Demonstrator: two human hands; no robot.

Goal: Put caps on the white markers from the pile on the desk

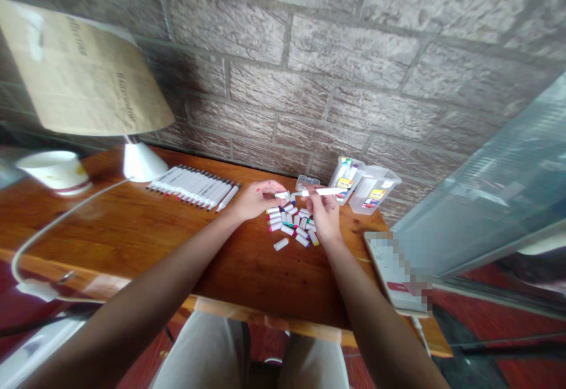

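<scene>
So we've got a white marker [325, 191] in our right hand [325, 209], up above the worktop [247, 265] and in front of the stone wall [327, 94]. Thumb and fingers are pinched in around the barrel, which lies roughly level. Our left hand [260, 197] is just beside it, fingertips closed on a little white piece, looks like a cap [282, 195]; the two pieces are close, but we can't tell if they touch.

Handling-wise, we'd guess the marker is light, stiff plastic, a bit slick, pretty hard to break. Mid-barrel seems the best grip, away from the tip so we don't get ink on us. The caps are small and probably roll easily, so we'd pinch them by the sides. There's a whole pile of caps [287, 230] under our hands, white with coloured ends, and a neat row of markers [194, 187] over by the lamp.

As for writing: the lampshade [88, 76] has dark lettering, one word seems to end in "ollection". Two clear plastic cases [378, 178] wear yellow labels [377, 193] with red and dark bits, too small for us to read. No brand we can make out on the markers either.
</scene>
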